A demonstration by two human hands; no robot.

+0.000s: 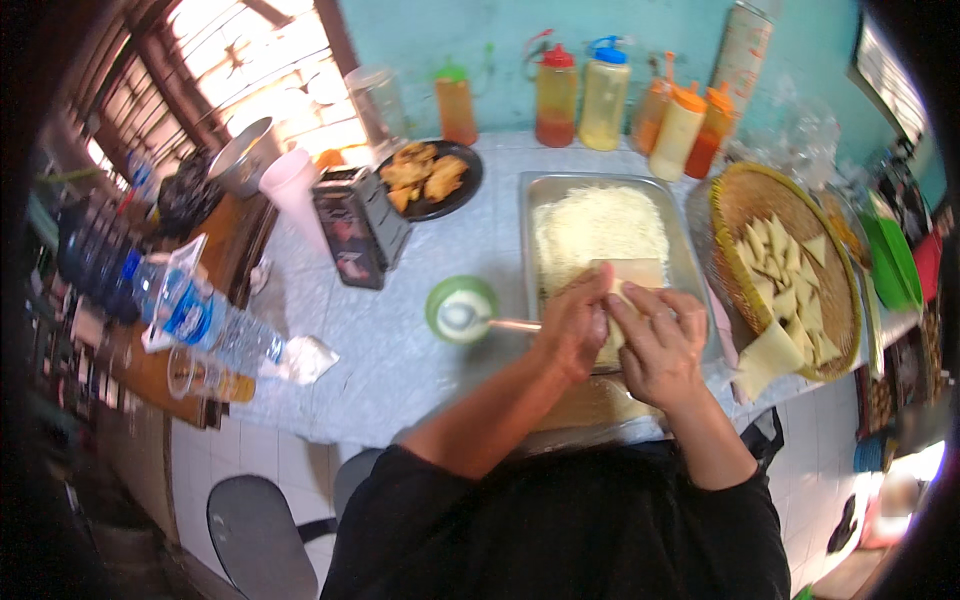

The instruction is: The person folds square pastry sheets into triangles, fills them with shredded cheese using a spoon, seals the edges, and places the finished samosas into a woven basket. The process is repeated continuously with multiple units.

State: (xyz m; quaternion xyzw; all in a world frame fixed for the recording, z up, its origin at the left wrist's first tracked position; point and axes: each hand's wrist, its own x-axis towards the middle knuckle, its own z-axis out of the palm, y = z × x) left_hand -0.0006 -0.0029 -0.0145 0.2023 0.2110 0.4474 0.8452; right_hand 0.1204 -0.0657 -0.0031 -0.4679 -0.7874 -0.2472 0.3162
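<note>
A metal tray [527, 200] in front of me holds a pale heap of thin shredded strands [600, 225]. Over its near half, both hands are on a thin pale pastry sheet [640, 270], whose far part lies flat beyond my fingers. My left hand [573, 325] is closed, pinching the sheet's left side. My right hand [660, 350] presses its bent fingers onto the sheet from the right. My fingers hide most of the fold. Left of the tray, a green bowl [437, 310] contains white paste and a spoon [510, 325] whose handle points toward my left hand.
A round woven basket [730, 225] of folded pastry triangles [780, 255] stands right, with a loose sheet [770, 362] over its near rim. Sauce bottles [605, 95] line the wall. A black plate [470, 190] of fried food, a napkin holder [360, 225] and water bottle [215, 310] are left.
</note>
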